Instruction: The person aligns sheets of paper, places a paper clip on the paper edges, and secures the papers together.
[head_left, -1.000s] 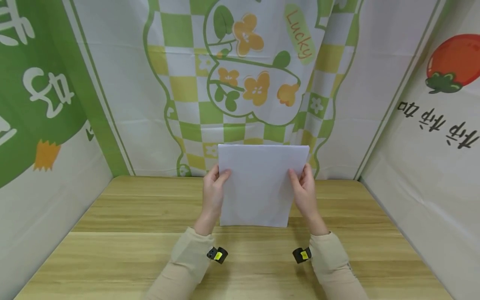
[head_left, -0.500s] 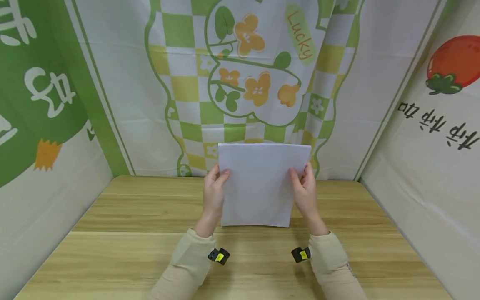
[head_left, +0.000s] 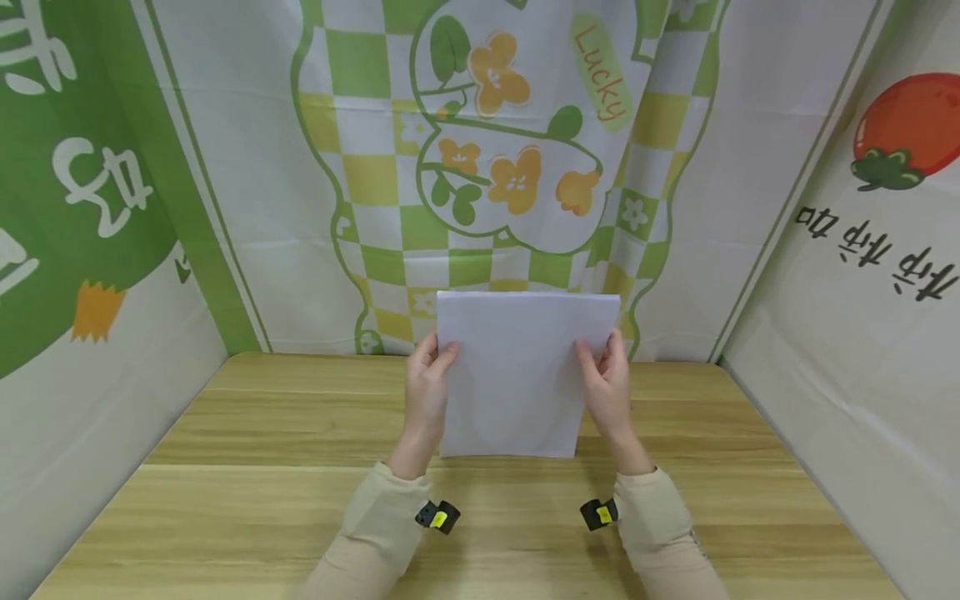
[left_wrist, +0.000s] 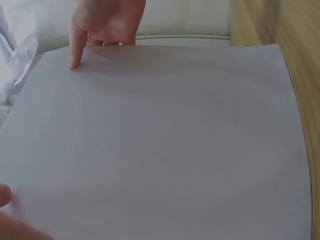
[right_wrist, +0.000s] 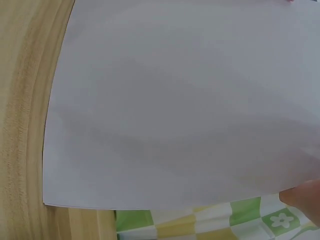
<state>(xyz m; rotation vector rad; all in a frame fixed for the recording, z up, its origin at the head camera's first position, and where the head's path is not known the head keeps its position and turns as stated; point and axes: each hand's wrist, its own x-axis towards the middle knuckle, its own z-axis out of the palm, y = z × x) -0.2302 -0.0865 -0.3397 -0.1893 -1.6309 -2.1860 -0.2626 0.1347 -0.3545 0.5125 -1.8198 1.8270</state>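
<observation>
A stack of white paper (head_left: 513, 375) stands upright, its lower edge at the wooden table, its broad blank side toward me. On its left edge my left hand (head_left: 426, 387) grips it, thumb on the front and fingers behind. My right hand (head_left: 609, 387) holds the opposite edge the same way, a little below the top corner. In the left wrist view the paper (left_wrist: 170, 135) fills most of the picture, with the right hand (left_wrist: 107, 22) at its far edge. The right wrist view shows the paper's (right_wrist: 165, 105) edges lying nearly even, with slight sheet lines at one corner.
The wooden table (head_left: 262, 483) spreads under both forearms. A patterned curtain (head_left: 367, 179) hangs right behind the paper, and printed cloth walls (head_left: 847, 400) close in both sides. Each wrist carries a small black camera (head_left: 438, 517) on a beige cuff.
The paper rises very slightly, then comes down a little by now. Both hands keep the same grip on its sides.
</observation>
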